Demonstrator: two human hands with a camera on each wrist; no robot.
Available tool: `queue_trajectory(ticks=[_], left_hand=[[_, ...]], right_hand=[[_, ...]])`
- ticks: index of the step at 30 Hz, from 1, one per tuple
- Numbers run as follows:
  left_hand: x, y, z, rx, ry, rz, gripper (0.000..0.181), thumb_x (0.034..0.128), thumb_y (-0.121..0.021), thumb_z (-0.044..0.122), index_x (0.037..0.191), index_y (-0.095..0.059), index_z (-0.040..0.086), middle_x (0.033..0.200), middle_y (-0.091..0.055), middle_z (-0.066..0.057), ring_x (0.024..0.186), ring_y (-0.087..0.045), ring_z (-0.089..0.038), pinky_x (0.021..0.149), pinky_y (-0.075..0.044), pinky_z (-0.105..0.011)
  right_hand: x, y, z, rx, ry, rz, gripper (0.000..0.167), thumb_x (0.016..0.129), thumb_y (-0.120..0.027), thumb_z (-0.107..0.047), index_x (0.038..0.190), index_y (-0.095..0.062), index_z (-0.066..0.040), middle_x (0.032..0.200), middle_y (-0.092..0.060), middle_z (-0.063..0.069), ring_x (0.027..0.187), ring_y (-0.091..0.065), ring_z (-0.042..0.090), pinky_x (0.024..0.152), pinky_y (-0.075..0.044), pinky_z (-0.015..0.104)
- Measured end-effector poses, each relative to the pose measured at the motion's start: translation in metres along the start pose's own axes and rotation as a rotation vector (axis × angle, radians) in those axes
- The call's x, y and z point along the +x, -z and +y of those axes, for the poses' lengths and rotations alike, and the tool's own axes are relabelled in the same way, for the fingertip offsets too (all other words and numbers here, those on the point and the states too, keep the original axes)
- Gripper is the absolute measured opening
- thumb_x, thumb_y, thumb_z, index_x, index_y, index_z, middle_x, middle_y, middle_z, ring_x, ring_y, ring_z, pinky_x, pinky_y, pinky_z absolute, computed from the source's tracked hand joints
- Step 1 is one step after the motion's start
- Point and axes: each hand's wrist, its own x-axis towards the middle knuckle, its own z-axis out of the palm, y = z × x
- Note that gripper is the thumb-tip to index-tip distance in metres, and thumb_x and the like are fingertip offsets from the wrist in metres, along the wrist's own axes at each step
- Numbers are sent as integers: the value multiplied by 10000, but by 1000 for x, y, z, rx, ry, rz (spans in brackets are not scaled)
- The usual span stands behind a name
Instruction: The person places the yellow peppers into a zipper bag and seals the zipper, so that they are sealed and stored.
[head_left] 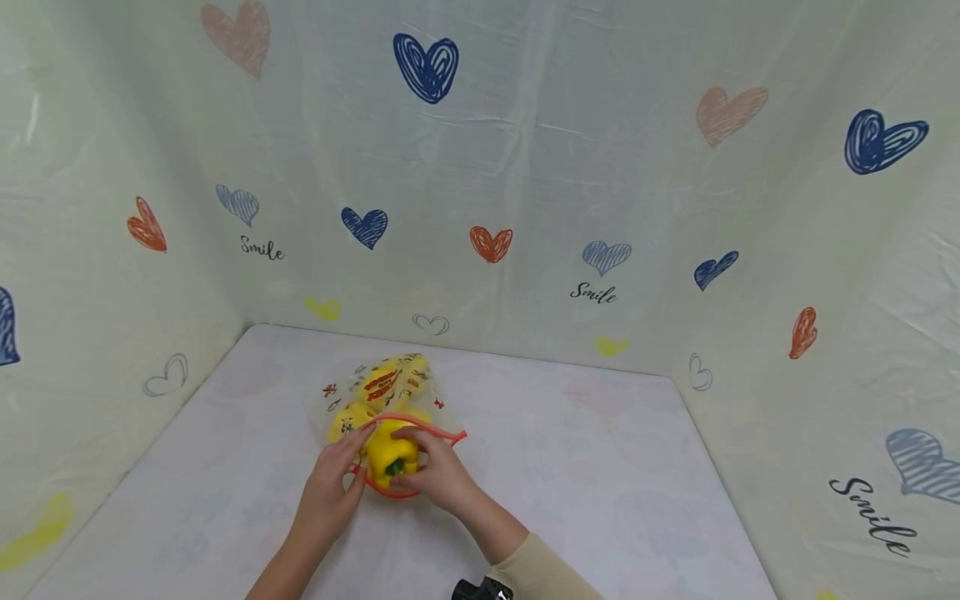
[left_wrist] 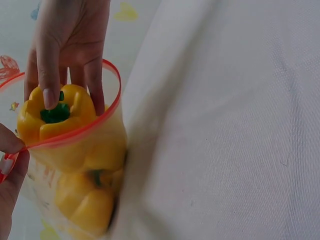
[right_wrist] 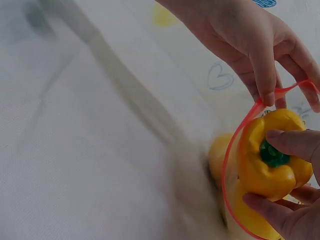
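A yellow bell pepper (head_left: 386, 451) with a green stem sits in the mouth of a clear printed zip bag (head_left: 330, 398) edged in red. My right hand (head_left: 441, 475) grips this pepper, its thumb by the stem in the right wrist view. My left hand (head_left: 330, 483) pinches the bag's red rim (right_wrist: 234, 142) between thumb and fingers. Deeper in the bag lie more yellow peppers (left_wrist: 87, 200), seen through the plastic. The left wrist view shows the right hand's fingers (left_wrist: 47, 75) reaching down inside the opening around the pepper.
The bag lies on a white-covered table (head_left: 585, 483), left of its middle. Behind and at both sides hangs a pale curtain (head_left: 525, 167) printed with hearts and the word Smile. A small black device (head_left: 482, 590) shows at the bottom edge by the right sleeve (head_left: 542, 571).
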Motion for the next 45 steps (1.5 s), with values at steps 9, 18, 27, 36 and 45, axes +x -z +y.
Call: queue_trajectory(ticks=[9,18,27,36,45], left_hand=[[0,-3,-1,-19,-61,53,761,664,-761,-209,1344,-588,86,1331,-595,-95,1086,-559,-256,863,-406,-87],[1,-3,1,-20,-53,43,733,680,-771,-183,1341,-586,74,1323,-602,-86,1078,-558,-236,875,-414,-84],[1,-5,-1,-45,-67,47,731,675,-774,-184,1336,-585,63,1319,-603,-92,1109,-550,-245,940,-258,6],[1,-3,2,-37,-51,44,721,679,-768,-188,1333,-589,58,1316,-607,-89,1114,-553,-255,948,-228,19],[1,-4,3,-37,-54,53,731,672,-767,-197,1332,-591,62,1312,-610,-90,1101,-556,-250,943,-234,20]], right_hand=[[8,-5,-2,-19,-23,61,538,750,-848,-126,1231,-636,-242,1264,-589,-106,1154,-536,157,936,-510,336],[17,-10,3,-38,5,92,577,726,-863,-111,1232,-624,-253,1312,-543,-124,1216,-484,141,1004,-456,330],[27,-12,5,-87,5,109,581,705,-875,-95,1213,-625,-228,1301,-551,-94,1200,-491,151,1021,-444,339],[33,-15,5,-97,-46,133,583,702,-878,-111,1211,-625,-243,1334,-494,-48,1172,-502,156,968,-481,297],[35,-16,9,-118,-50,151,642,687,-887,-98,1255,-625,-244,1290,-471,-15,1135,-511,169,954,-492,299]])
